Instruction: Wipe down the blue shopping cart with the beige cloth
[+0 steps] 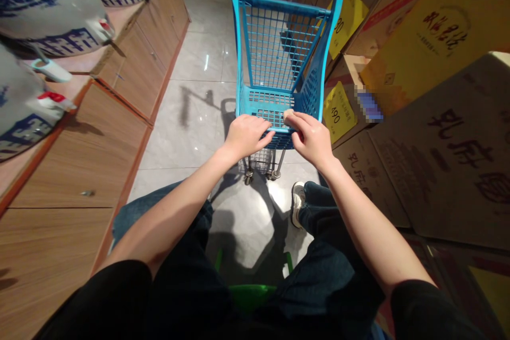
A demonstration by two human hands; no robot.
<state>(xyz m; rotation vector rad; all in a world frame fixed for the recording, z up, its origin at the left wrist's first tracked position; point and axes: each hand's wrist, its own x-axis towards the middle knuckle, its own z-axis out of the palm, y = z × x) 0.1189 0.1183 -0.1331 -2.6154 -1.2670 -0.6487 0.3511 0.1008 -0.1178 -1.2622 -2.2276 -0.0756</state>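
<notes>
A blue plastic shopping cart [279, 96] with grid walls stands in front of me, its near rim between my knees and the aisle. My left hand [247, 135] is hooked over the near left corner of that rim, fingers curled over it and thumb on the near side. Over the near right part of the rim, my right hand [313, 135] pinches a small beige piece [288, 115], perhaps a wad of cloth or tissue; its kind is unclear. The fingertips partly hide it.
Wooden cabinets [59, 170] line the left, bearing large blue-and-white jars [43, 0] with taps. Cardboard boxes [446, 154] are stacked close on the right, with a yellow price sign [338, 112]. Grey floor tiles [191, 117] lie between. A green seat [252, 295] shows beneath me.
</notes>
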